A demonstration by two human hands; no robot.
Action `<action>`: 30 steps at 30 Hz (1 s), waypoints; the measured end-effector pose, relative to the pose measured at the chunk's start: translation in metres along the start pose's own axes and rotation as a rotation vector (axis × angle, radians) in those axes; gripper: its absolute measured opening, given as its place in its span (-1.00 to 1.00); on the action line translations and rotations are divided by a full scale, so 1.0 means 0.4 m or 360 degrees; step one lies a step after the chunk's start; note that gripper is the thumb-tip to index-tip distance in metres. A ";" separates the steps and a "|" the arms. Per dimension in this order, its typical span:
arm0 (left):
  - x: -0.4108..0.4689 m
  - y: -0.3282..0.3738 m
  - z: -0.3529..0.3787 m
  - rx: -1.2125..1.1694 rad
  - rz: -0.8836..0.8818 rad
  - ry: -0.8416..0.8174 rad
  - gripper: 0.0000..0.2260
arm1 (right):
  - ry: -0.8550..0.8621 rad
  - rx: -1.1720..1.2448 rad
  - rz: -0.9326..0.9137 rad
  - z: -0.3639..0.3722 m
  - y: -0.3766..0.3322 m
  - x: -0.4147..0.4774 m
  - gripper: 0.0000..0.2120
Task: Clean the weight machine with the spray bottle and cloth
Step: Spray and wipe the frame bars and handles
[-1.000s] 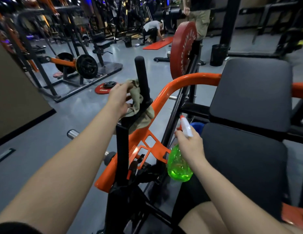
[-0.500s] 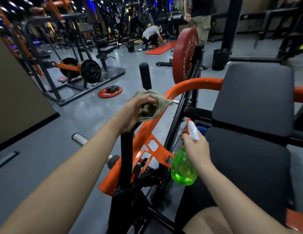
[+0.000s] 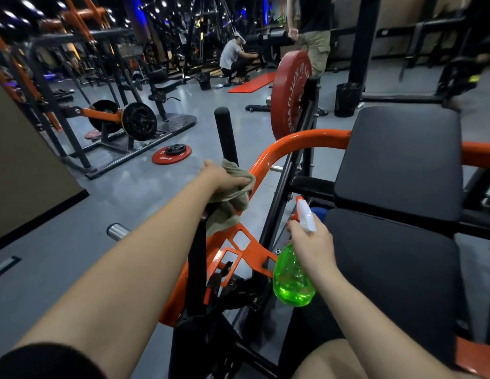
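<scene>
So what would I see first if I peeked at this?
Probably the bright green plastic spray bottle, low in the middle, held by the right hand. Next, the big round red weight plate standing up top, and the left hand holding a crumpled beige cloth on the curved orange metal bar.

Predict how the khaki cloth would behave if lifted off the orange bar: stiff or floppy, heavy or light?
Probably floppy: the cloth hangs in loose folds below the left hand. Likely light, since it looks thin and bunches under one hand on the orange bar. Unlikely to roll.
</scene>
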State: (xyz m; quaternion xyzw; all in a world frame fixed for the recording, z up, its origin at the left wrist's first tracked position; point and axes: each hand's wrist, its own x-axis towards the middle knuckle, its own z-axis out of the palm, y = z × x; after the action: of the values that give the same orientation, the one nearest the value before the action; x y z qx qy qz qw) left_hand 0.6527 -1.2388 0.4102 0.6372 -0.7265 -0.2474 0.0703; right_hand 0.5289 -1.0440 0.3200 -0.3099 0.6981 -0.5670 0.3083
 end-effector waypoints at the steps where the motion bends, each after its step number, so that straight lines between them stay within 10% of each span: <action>1: -0.002 0.013 -0.007 0.0077 -0.0055 -0.0145 -0.09 | 0.0002 -0.0007 -0.0010 0.001 0.001 0.001 -0.93; 5: 0.030 0.035 -0.015 0.0062 -0.0121 -0.0438 -0.31 | 0.0007 -0.0026 0.0009 0.006 0.004 0.005 -0.93; 13: 0.060 -0.005 0.063 -0.0114 0.0177 0.0142 -0.68 | 0.0002 0.0006 0.0045 0.009 -0.001 -0.008 -0.88; 30: 0.022 -0.027 0.069 -0.1021 0.0790 0.1016 -0.63 | 0.0019 0.0072 0.0006 -0.012 0.008 -0.051 -0.92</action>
State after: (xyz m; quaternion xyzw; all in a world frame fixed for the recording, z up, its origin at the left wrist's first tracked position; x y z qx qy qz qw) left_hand 0.6493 -1.2404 0.3797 0.4357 -0.6857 -0.2271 0.5370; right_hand 0.5377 -1.0246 0.3191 -0.2982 0.6874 -0.5840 0.3121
